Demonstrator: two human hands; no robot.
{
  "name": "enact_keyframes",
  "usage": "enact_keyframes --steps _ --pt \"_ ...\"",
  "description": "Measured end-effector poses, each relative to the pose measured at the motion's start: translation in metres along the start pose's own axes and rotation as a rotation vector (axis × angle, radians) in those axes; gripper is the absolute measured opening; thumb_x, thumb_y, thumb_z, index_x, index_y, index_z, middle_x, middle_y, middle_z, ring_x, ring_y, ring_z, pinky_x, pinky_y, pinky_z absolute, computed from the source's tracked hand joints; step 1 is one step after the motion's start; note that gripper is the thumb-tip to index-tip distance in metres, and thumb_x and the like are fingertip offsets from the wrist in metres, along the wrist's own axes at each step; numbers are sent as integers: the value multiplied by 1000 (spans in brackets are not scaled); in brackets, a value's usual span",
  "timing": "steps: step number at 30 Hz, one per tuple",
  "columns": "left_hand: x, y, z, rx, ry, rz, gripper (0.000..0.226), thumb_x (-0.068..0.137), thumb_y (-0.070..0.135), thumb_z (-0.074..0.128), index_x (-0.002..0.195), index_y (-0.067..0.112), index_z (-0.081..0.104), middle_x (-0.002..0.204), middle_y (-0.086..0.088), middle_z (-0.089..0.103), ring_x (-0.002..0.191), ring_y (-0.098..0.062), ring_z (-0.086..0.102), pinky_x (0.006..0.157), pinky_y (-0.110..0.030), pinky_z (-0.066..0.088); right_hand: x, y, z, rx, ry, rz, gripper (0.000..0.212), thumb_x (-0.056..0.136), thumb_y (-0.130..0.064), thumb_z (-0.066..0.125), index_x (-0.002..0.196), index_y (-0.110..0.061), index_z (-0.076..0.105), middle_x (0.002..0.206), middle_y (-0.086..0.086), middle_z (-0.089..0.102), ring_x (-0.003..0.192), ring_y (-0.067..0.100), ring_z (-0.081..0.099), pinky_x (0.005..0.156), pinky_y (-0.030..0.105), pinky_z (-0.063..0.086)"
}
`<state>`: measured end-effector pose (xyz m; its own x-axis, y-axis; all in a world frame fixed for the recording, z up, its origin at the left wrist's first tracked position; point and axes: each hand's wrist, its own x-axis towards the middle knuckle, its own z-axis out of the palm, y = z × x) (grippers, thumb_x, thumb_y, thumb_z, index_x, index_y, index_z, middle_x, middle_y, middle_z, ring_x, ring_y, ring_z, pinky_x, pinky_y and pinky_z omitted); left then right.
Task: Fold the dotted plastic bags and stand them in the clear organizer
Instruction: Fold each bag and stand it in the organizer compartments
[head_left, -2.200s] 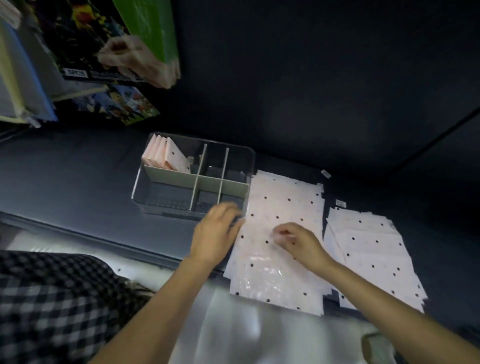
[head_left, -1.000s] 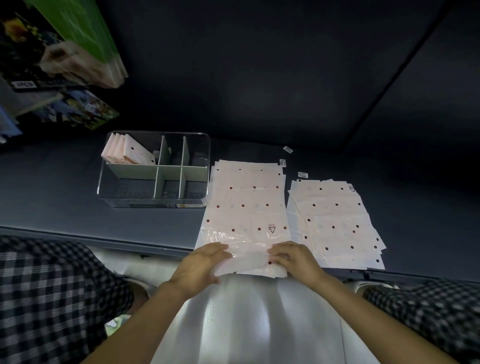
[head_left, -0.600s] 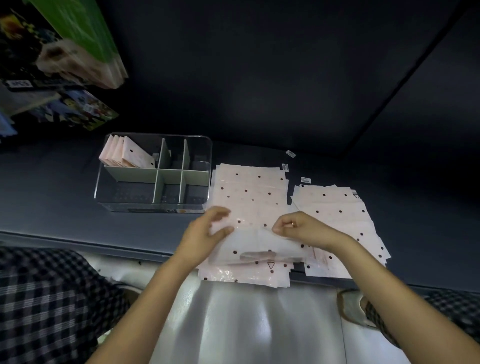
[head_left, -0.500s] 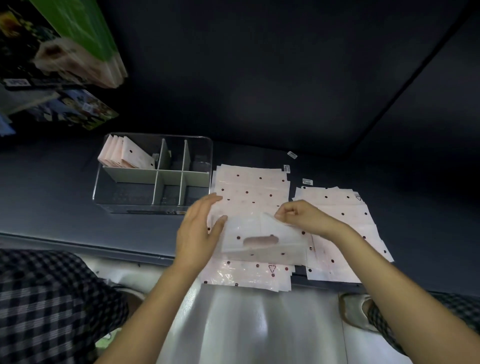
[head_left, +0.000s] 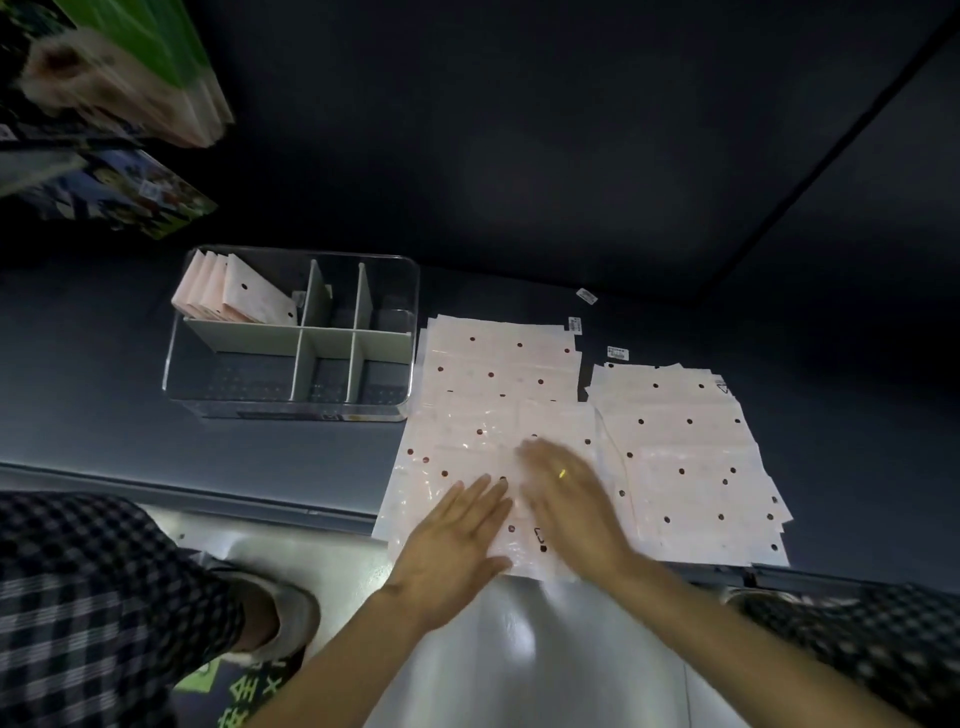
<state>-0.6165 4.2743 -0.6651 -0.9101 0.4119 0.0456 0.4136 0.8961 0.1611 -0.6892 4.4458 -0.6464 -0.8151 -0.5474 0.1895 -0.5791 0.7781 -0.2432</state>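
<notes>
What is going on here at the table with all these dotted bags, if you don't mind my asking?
A person is folding dotted plastic bags. Both hands, the left hand and the right hand, lie flat on the top bag of the nearer stack, pressing it down. A second stack lies to its right. The clear organizer holds several folded bags standing in its far-left compartment; its other compartments look empty.

- dark matte table (head_left: 93, 405) with a paler metal strip on its near edge
- dark wall (head_left: 519, 130) behind it, with a diagonal seam at far right
- glossy packages (head_left: 130, 67) stacked far left, blurry
- shiny grey floor (head_left: 519, 665) catching a light glare
</notes>
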Motion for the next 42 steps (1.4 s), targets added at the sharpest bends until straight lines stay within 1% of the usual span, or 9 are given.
enact_keyframes --steps 6,11,15,20,23,26,28,33,42 --pt "-16 -9 11 89 -61 63 77 80 67 55 135 14 52 143 -3 46 132 -19 43 106 -35 23 -57 -8 19 -176 -382 -159 67 92 -52 27 137 -6 46 145 8 41 133 20 40 108 39 37" --pt "-47 -44 4 48 -100 41 75 90 64 27 141 12 42 148 -5 38 135 -23 38 112 -34 15 -79 44 -7 -303 -469 -197 68 93 -54 28 137 -5 46 146 10 40 134 22 40 114 37 11" --pt "-55 -57 0 -43 -81 -61 72 94 63 19 135 14 52 146 -3 42 135 -25 40 114 -32 13 -79 64 -18 -276 -384 -208 59 93 -51 33 125 -8 59 137 7 52 128 20 49 113 38 21" --pt "-30 -52 -1 -139 -38 -98 58 90 58 36 108 11 65 144 -4 45 137 -24 36 117 -34 13 -39 46 -8 -98 -277 -115 49 81 -24 73 123 -3 60 131 13 57 119 28 57 97 43 48" --pt "-20 -55 2 -207 -31 -149 42 90 51 45 99 13 61 143 -1 46 135 -17 39 117 -29 14 -27 42 -4 -136 -353 -121 59 93 -34 55 143 -8 37 149 9 36 137 21 35 109 28 32" --pt "-15 -57 3 -240 22 -172 34 88 44 61 105 14 63 133 0 54 124 -19 50 110 -30 26 -20 47 -8 -300 -437 -258 61 76 -27 72 132 -10 53 133 12 56 123 20 53 98 24 47" --pt "-11 -58 2 -255 41 -169 46 83 46 65 118 16 60 130 1 55 123 -21 50 107 -30 28 -22 52 -6 -296 -504 -282 64 90 -11 53 147 -10 24 150 14 32 140 23 30 110 28 35" --pt "4 -67 -4 -440 -130 -206 79 75 54 70 142 27 39 150 13 28 142 -10 18 117 -29 14 -12 56 -17 137 -535 25 46 100 -12 35 144 -24 36 149 -3 37 137 12 32 109 15 20" --pt "29 -63 -36 -646 63 -560 32 87 34 64 118 34 57 97 8 66 87 -20 62 69 -26 45 32 64 -40 767 -479 402 14 92 -12 57 96 -22 65 93 -16 63 85 -2 58 64 9 43"
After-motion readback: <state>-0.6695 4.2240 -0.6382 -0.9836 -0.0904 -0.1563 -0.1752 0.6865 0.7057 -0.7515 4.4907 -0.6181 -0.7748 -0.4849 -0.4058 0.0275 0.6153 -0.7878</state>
